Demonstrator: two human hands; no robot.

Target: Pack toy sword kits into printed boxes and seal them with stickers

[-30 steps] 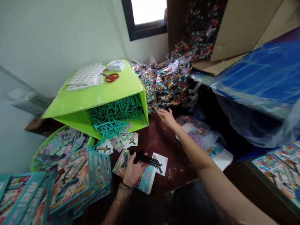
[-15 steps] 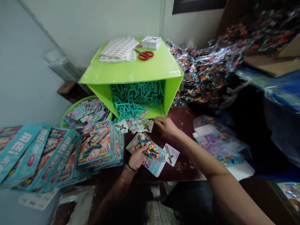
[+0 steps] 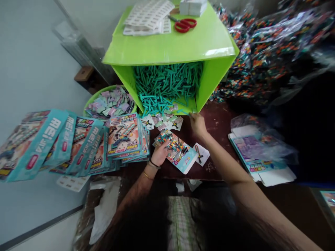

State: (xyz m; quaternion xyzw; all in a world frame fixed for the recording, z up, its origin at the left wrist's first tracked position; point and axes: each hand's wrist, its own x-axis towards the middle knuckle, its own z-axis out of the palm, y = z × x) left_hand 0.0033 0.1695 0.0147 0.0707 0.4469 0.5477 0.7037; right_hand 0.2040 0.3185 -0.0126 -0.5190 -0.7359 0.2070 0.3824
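Note:
My left hand (image 3: pixel 160 154) is closed on a clear bag of small colourful pieces (image 3: pixel 176 144), which lies against a teal printed box (image 3: pixel 186 164). My right hand (image 3: pixel 198 123) is at the front right corner of a green bin (image 3: pixel 172 48) lying on its side. Its fingers are curled together, and whatever they pinch is too small to make out. Many teal plastic sticks (image 3: pixel 167 80) fill the bin and spill at its mouth. Small pastel packets (image 3: pixel 160 123) and picture cards (image 3: pixel 176 122) lie between the hands. Another picture card (image 3: pixel 202 154) sits beside the box.
Printed boxes (image 3: pixel 124 134) are stacked at left, near a green basket of packets (image 3: pixel 87 104). Red scissors (image 3: pixel 185 25) and label sheets (image 3: pixel 148 15) rest on the bin. Bags of coloured pieces (image 3: pixel 261 52) pile up behind right. An opened box (image 3: pixel 261 170) lies at right.
The camera view has shifted, so the bin looks nearer. My right hand has moved slightly to the bin's front corner. The left hand still holds the bag and box.

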